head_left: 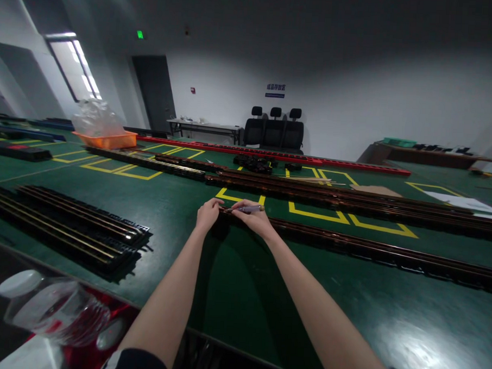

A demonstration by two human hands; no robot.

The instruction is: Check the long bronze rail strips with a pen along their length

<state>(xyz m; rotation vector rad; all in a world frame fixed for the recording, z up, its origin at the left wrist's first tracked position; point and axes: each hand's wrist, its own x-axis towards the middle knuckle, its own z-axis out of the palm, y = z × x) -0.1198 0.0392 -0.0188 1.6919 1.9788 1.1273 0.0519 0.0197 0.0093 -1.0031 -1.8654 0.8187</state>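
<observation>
Head view, your stock: one green table [233, 293] in a white-walled room, three black seats [274, 128], one orange bin [109, 140]; your left hand [207, 214] closed on the rail's [369, 250] near end, right hand [255, 217] pinching one pen [249, 208] over it.
</observation>
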